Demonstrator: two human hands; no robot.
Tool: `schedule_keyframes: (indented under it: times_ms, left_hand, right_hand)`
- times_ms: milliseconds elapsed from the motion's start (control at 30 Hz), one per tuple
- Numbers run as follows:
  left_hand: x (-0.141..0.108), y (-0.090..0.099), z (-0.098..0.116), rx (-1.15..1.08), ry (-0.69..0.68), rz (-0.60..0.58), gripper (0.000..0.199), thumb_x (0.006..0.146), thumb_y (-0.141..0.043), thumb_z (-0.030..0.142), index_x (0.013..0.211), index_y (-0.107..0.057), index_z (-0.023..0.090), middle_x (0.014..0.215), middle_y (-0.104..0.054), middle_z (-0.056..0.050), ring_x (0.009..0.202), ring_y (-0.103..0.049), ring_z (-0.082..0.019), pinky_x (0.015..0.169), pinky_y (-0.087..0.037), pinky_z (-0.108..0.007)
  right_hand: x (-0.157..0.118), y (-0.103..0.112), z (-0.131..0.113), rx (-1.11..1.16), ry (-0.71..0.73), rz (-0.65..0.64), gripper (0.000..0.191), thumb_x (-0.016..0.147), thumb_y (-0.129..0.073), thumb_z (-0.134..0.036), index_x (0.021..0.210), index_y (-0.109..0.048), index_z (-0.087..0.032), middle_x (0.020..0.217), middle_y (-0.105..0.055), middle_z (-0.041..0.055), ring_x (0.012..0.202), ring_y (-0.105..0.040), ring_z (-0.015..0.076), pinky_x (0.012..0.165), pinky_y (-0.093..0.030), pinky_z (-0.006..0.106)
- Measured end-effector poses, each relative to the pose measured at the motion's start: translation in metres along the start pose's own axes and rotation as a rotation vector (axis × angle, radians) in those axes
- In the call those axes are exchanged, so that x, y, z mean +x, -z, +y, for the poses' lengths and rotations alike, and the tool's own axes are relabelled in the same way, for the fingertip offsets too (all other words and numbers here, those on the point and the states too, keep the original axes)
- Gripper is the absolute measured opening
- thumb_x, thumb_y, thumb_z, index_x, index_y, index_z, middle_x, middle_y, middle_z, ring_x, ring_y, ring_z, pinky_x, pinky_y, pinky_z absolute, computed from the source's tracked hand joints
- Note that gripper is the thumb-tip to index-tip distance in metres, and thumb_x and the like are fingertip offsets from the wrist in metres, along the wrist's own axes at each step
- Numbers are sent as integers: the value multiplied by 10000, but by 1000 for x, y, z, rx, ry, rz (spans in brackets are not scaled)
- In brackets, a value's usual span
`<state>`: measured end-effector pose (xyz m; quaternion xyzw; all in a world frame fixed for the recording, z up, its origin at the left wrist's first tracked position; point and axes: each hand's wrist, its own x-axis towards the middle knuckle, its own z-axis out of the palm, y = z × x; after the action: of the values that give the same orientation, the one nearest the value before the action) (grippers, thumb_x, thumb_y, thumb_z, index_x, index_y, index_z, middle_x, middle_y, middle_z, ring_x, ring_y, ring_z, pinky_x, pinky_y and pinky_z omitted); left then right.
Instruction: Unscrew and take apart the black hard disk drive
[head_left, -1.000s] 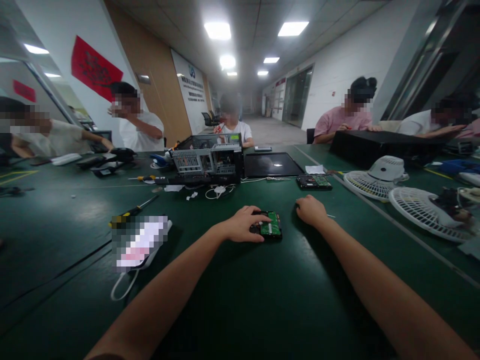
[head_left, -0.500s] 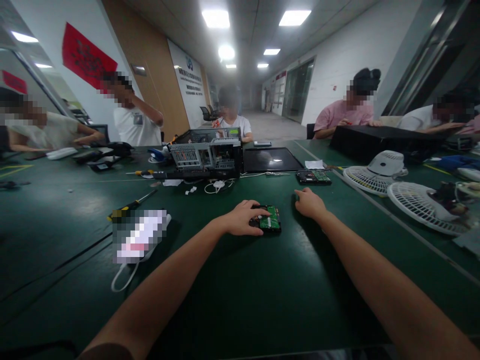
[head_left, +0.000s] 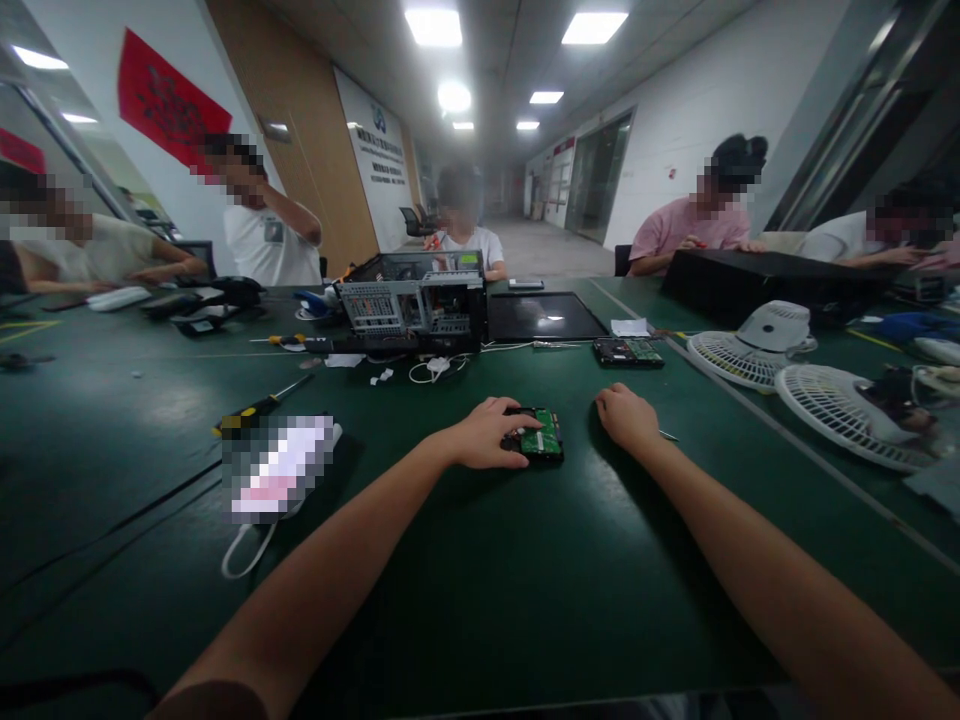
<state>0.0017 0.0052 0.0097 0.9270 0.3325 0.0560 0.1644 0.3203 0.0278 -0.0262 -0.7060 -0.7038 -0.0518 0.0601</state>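
A hard drive (head_left: 546,432) lies on the green table with its circuit board facing up. My left hand (head_left: 491,433) grips it from the left, thumb at the near edge and fingers over the far edge and the board. To the right of the drive, my right hand (head_left: 627,412) rests on the table with its fingers curled closed. A thin metal shaft, like that of a screwdriver (head_left: 668,435), sticks out to the right beside its wrist; the handle is hidden by the hand.
Ahead stand an opened computer case (head_left: 409,300) and a flat dark panel (head_left: 546,316). A second hard drive (head_left: 628,352) lies beyond my right hand. White fan parts (head_left: 844,405) are at right. A yellow-black screwdriver (head_left: 255,412) and a phone (head_left: 281,468) lie at left. Several people sit around.
My right hand has drawn slightly nearer and curled its fingers; the thin metal shaft now shows beside it. My left hand stays on the hard drive.
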Motion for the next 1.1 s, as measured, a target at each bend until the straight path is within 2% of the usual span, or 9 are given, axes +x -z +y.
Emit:
schedule_keyframes:
  times_ms: [133, 233, 300, 433, 533, 633, 1100]
  left_hand:
    - [-1, 1, 6, 25, 15, -2, 711, 860, -673, 666, 1499, -483, 418, 1579, -350, -82, 1383, -399, -389, 1128, -367, -557]
    - [0, -1, 12, 50, 50, 18, 721, 857, -646, 707, 1496, -488, 414, 1552, -379, -93, 1349, -423, -392, 1104, -380, -572]
    - [2, -3, 16, 63, 76, 36, 730, 856, -631, 723, 1500, -483, 414, 1540, -390, -98, 1334, -429, -397, 1093, -385, -579]
    - [5, -10, 18, 89, 117, 74, 735, 870, -591, 744, 1513, -474, 406, 1524, -406, -106, 1323, -430, -401, 1095, -376, -584]
    - [6, -13, 17, 111, 125, 86, 738, 876, -579, 748, 1512, -483, 387, 1534, -393, -116, 1334, -425, -404, 1099, -375, -574]
    - [6, -14, 17, 132, 133, 83, 731, 879, -578, 744, 1513, -480, 393, 1543, -384, -115, 1345, -423, -403, 1101, -379, -565]
    - [4, -11, 20, 138, 142, 63, 727, 893, -555, 744, 1529, -448, 409, 1558, -363, -104, 1371, -407, -386, 1128, -364, -543]
  right_hand:
    - [-11, 6, 6, 27, -26, 0, 329, 1026, -453, -349, 1110, -731, -194, 1158, -673, 161, 958, -703, 279, 786, -507, 363]
    - [-19, 16, 7, 64, 17, 0, 268, 1011, -506, -342, 1076, -729, -208, 1138, -682, 134, 948, -693, 258, 774, -505, 347]
    - [-26, 24, 2, 135, 127, 22, 230, 1007, -534, -343, 1077, -727, -238, 1137, -688, 92, 979, -677, 226, 818, -501, 324]
    - [-39, 37, -24, 432, 463, 63, 162, 975, -604, -301, 1006, -745, -226, 995, -704, 54, 939, -662, 197, 855, -492, 313]
    - [-47, 40, -43, 520, 572, 30, 109, 940, -651, -255, 951, -755, -224, 974, -702, 42, 899, -661, 184, 833, -490, 307]
    - [-49, 40, -51, 539, 600, -1, 86, 919, -685, -241, 913, -769, -228, 947, -708, 42, 887, -662, 186, 831, -482, 308]
    - [-48, 35, -46, 610, 538, -40, 106, 899, -677, -258, 917, -776, -224, 946, -737, 40, 885, -681, 197, 821, -483, 305]
